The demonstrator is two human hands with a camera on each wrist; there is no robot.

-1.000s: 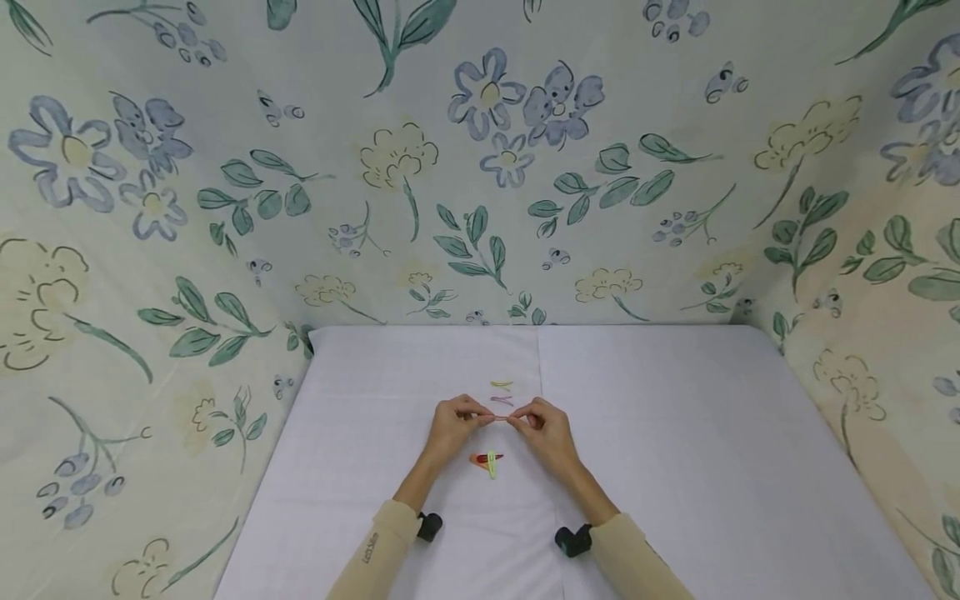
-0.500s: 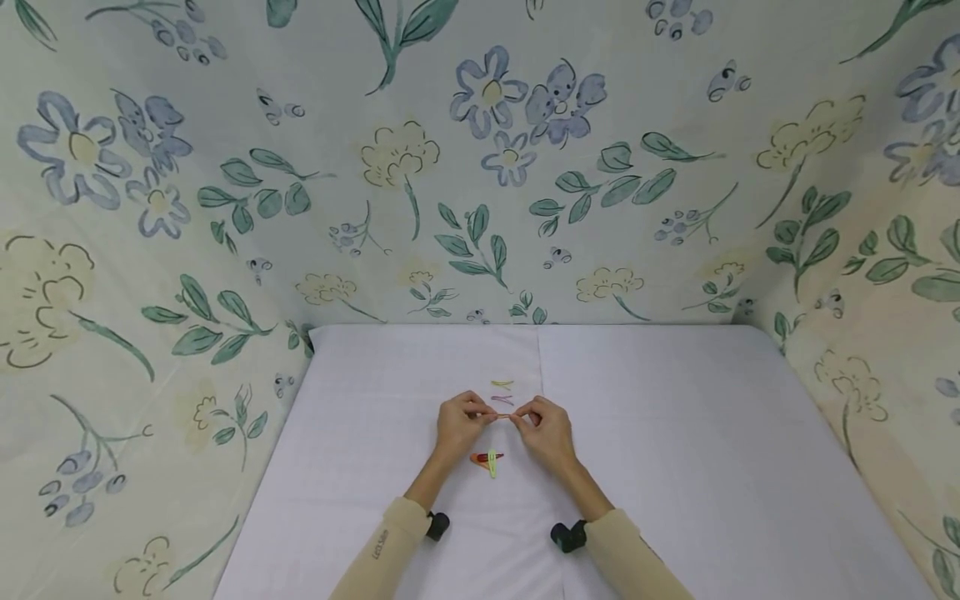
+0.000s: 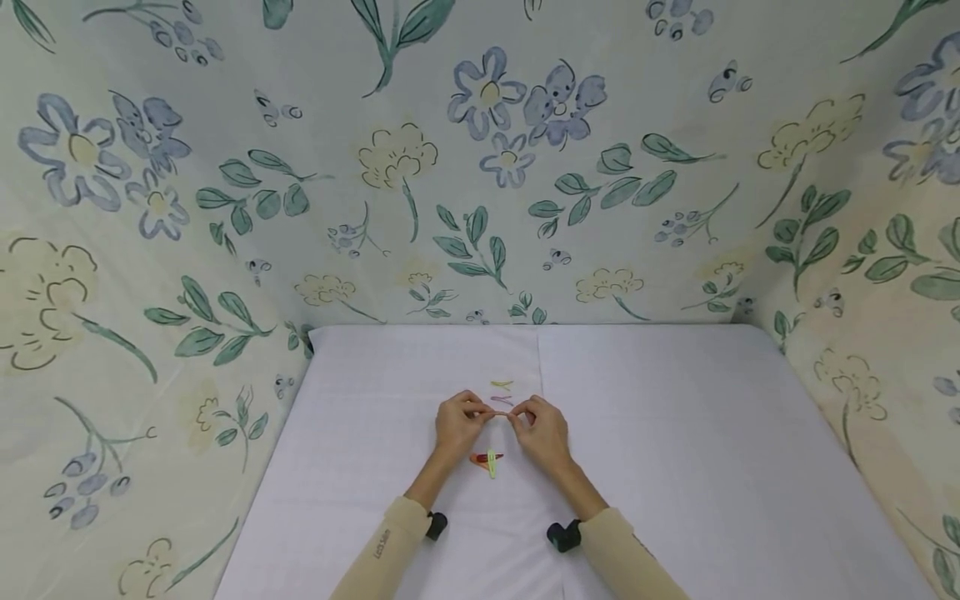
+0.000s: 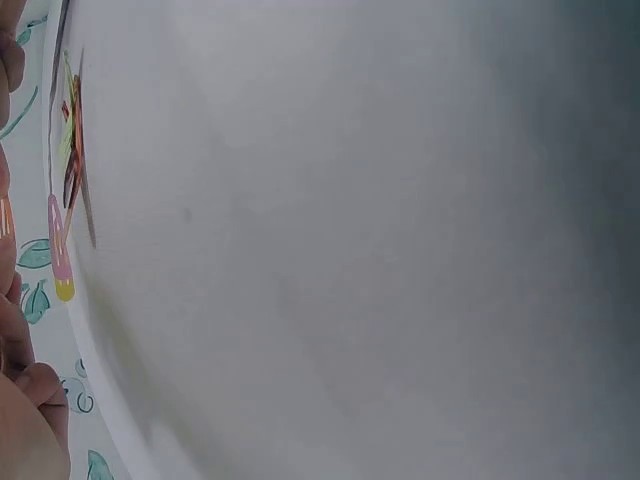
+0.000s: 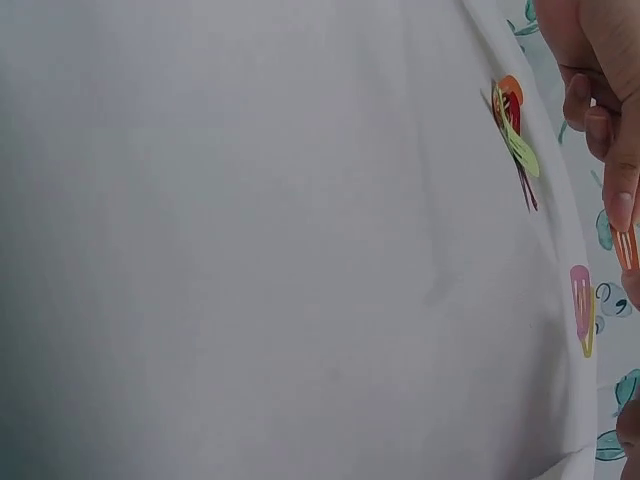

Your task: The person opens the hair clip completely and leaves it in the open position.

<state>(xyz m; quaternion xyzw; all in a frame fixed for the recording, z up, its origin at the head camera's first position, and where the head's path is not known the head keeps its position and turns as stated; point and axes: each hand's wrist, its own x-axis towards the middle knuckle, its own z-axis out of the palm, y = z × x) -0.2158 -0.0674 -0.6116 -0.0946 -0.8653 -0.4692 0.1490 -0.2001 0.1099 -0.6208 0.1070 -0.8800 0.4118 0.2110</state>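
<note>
An orange snap hair clip (image 3: 501,413) is stretched between both hands above the white table, one end with each hand. My left hand (image 3: 459,422) pinches its left end between thumb and finger, and my right hand (image 3: 542,428) pinches the other end. In the right wrist view, the slotted body of the orange clip (image 5: 626,248) shows between fingertips. Just beyond the hands lie a pink hair clip (image 3: 502,399) and a yellow hair clip (image 3: 502,385), one behind the other, both looking splayed. Nearer the person, a red clip (image 3: 482,458) and a light green clip (image 3: 492,465) overlap another orange clip (image 3: 475,459).
A white cloth covers the table (image 3: 660,433). Floral curtain (image 3: 480,167) hangs behind it and along both sides. Black wrist cameras (image 3: 564,536) sit at the beige sleeves (image 3: 630,554), low over the cloth.
Both hands keep their pinch on the orange hair clip, with only slight shifts of the hands. The clip tilts a little between them. The clips on the table stay where they were.
</note>
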